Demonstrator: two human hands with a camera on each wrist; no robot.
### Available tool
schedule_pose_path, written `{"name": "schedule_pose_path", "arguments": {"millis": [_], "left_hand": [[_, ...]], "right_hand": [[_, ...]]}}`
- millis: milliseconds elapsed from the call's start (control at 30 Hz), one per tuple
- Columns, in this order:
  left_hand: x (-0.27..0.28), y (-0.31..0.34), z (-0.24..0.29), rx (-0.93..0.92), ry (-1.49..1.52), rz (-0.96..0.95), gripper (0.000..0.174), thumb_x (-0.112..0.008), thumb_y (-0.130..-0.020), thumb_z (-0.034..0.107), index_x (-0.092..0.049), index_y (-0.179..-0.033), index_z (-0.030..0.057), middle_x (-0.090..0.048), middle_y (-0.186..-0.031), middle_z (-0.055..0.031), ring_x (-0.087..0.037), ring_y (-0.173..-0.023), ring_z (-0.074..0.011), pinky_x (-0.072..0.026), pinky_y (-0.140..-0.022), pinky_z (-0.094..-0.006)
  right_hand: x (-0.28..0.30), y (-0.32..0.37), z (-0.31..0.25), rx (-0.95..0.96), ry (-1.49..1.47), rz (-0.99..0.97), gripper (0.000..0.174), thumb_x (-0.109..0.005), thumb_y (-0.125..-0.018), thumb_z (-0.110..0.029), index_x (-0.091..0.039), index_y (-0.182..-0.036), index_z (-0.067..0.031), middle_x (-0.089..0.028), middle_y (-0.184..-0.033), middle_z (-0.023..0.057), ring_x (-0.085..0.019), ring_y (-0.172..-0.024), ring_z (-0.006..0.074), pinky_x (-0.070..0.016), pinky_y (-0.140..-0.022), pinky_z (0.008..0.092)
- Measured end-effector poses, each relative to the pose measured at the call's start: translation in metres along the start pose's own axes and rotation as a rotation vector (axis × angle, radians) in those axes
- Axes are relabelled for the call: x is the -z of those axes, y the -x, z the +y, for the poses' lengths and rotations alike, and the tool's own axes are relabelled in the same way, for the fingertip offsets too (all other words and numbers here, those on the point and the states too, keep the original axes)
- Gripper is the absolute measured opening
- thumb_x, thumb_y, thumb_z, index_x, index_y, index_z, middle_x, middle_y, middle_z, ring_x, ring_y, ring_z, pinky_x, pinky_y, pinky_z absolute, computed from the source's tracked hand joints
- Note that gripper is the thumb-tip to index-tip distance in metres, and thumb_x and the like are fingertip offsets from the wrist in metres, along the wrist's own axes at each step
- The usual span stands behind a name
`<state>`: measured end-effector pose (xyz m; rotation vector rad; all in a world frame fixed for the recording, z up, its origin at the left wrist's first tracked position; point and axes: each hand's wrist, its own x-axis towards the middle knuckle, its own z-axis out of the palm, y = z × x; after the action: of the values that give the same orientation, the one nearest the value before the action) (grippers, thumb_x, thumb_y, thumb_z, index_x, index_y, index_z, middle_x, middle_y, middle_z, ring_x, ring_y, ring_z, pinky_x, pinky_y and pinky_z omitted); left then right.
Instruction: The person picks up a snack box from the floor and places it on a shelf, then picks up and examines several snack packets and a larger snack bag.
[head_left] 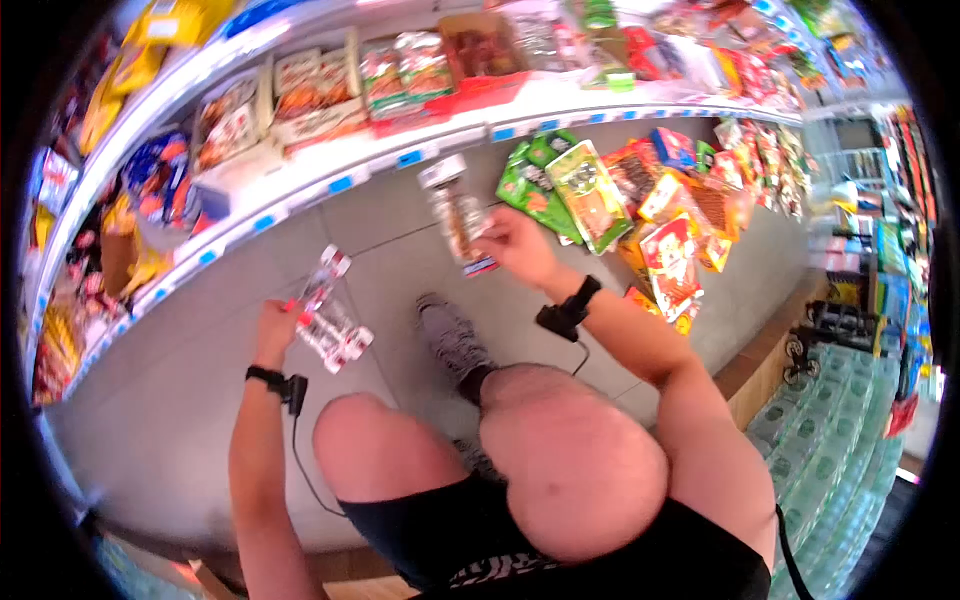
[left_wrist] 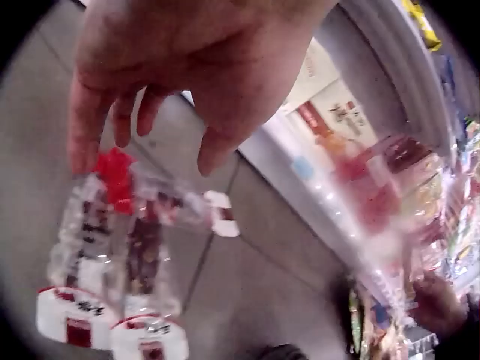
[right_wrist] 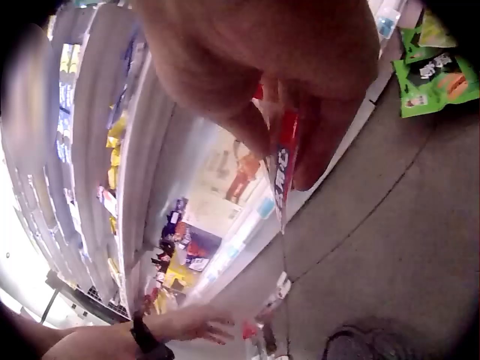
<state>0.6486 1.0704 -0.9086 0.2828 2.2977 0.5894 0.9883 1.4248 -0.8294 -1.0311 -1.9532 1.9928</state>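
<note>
In the head view my right hand (head_left: 520, 245) pinches the edge of a slim clear snack packet (head_left: 458, 215) with a white top, above the grey floor. The right wrist view shows this packet nearly edge-on, its red and dark blue printed label (right_wrist: 285, 161) between thumb and fingers. My left hand (head_left: 275, 335) is beside several clear packets (head_left: 335, 315) with white-and-red ends. In the left wrist view a red strip (left_wrist: 115, 180) crosses these packets, right at the fingertips. The left thumb stands well apart from the fingers, which look extended in the right wrist view.
A heap of snack bags (head_left: 680, 235), with green bags (head_left: 540, 185) at its near side, lies on the floor to the right. The low shelf (head_left: 390, 160) holds boxes of packets ahead. Wrapped bottles (head_left: 830, 430) stand at right. A shoe (head_left: 450, 335) rests between the hands.
</note>
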Motion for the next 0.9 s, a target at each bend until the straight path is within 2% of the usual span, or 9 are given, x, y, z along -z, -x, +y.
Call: {"name": "schedule_pose_path", "arguments": {"millis": [133,200,300,367,433,500,633,767,900], "left_hand": [[-0.014,0.021,-0.001,0.238,-0.100,-0.081,0.107,-0.074,-0.073,0.072,-0.052,-0.122,-0.0201,-0.066,-0.108,-0.0263,-0.065,-0.103,-0.0338,-0.0541,-0.089,-0.0425],[-0.039,0.007,-0.031,0.153,-0.354,0.091,0.114,-0.070,-0.072,0.078,-0.050,-0.123,-0.0222,-0.061,-0.117,-0.0304,-0.060,-0.114,-0.0373,-0.0497,-0.097,-0.0459],[-0.054,-0.014,-0.045,0.041,-0.405,0.087,0.120,-0.068,-0.070,0.081,-0.047,-0.128,-0.0212,-0.052,-0.132,-0.0343,-0.050,-0.127,-0.0427,-0.0437,-0.106,-0.0475],[-0.051,-0.011,-0.024,0.007,-0.362,0.009,0.115,-0.073,-0.070,0.076,-0.047,-0.129,-0.0193,-0.053,-0.131,-0.0333,-0.050,-0.127,-0.0429,-0.0429,-0.107,-0.0461],[-0.061,-0.011,-0.029,-0.013,-0.323,0.183,0.102,-0.084,-0.067,0.062,-0.051,-0.126,-0.0136,-0.056,-0.128,-0.0307,-0.054,-0.124,-0.0414,-0.0480,-0.103,-0.0451],[-0.050,0.008,0.003,0.158,-0.225,0.241,0.092,-0.092,-0.063,0.049,-0.053,-0.122,-0.0100,-0.063,-0.121,-0.0268,-0.064,-0.114,-0.0388,-0.0538,-0.094,-0.0447],[-0.050,0.008,-0.007,0.161,-0.115,0.273,0.081,-0.093,-0.061,0.046,-0.060,-0.115,-0.0043,-0.071,-0.110,-0.0186,-0.070,-0.100,-0.0351,-0.0562,-0.087,-0.0434],[-0.045,0.006,-0.026,0.102,0.176,0.142,0.050,-0.091,-0.069,0.034,-0.072,-0.104,0.0041,-0.075,-0.095,-0.0089,-0.071,-0.088,-0.0225,-0.0546,-0.079,-0.0372],[-0.034,0.011,-0.038,0.033,0.519,0.015,0.035,-0.085,-0.080,0.017,-0.072,-0.109,0.0039,-0.074,-0.095,-0.0016,-0.065,-0.083,-0.0122,-0.0522,-0.075,-0.0328]], "right_hand": [[0.008,0.000,0.023,-0.124,0.064,0.033,0.021,-0.073,-0.089,-0.004,-0.057,-0.102,-0.0017,-0.071,-0.090,0.0081,-0.070,-0.086,0.0160,-0.0562,-0.072,0.0308],[0.017,-0.010,0.055,-0.256,0.058,-0.017,0.023,-0.075,-0.088,-0.006,-0.058,-0.103,-0.0020,-0.071,-0.089,0.0080,-0.070,-0.084,0.0158,-0.0559,-0.069,0.0310],[0.020,-0.013,0.092,-0.386,0.057,-0.051,0.023,-0.075,-0.087,-0.007,-0.059,-0.104,-0.0025,-0.071,-0.089,0.0081,-0.070,-0.081,0.0151,-0.0546,-0.063,0.0307],[0.024,-0.019,0.106,-0.369,0.242,-0.088,0.024,-0.077,-0.086,-0.010,-0.060,-0.102,-0.0021,-0.071,-0.086,0.0082,-0.069,-0.076,0.0155,-0.0532,-0.061,0.0300],[0.024,-0.017,0.131,-0.425,0.157,-0.127,0.026,-0.077,-0.086,-0.012,-0.060,-0.102,-0.0018,-0.071,-0.083,0.0082,-0.068,-0.073,0.0157,-0.0531,-0.061,0.0297],[0.034,-0.026,0.148,-0.440,0.321,-0.139,0.029,-0.079,-0.084,-0.017,-0.061,-0.100,-0.0017,-0.070,-0.081,0.0088,-0.068,-0.072,0.0163,-0.0539,-0.061,0.0306],[0.034,-0.031,0.138,-0.509,0.675,-0.181,0.031,-0.082,-0.081,-0.022,-0.062,-0.095,-0.0020,-0.070,-0.080,0.0093,-0.069,-0.071,0.0163,-0.0561,-0.063,0.0323],[0.016,-0.033,0.093,-0.323,1.348,-0.294,0.041,-0.079,-0.082,-0.036,-0.063,-0.098,-0.0006,-0.071,-0.088,0.0155,-0.071,-0.082,0.0297,-0.0587,-0.073,0.0447],[-0.009,-0.041,0.054,0.032,1.500,-0.269,0.045,-0.075,-0.083,-0.037,-0.062,-0.107,-0.0022,-0.068,-0.107,0.0182,-0.065,-0.104,0.0352,-0.0550,-0.088,0.0464]]}}
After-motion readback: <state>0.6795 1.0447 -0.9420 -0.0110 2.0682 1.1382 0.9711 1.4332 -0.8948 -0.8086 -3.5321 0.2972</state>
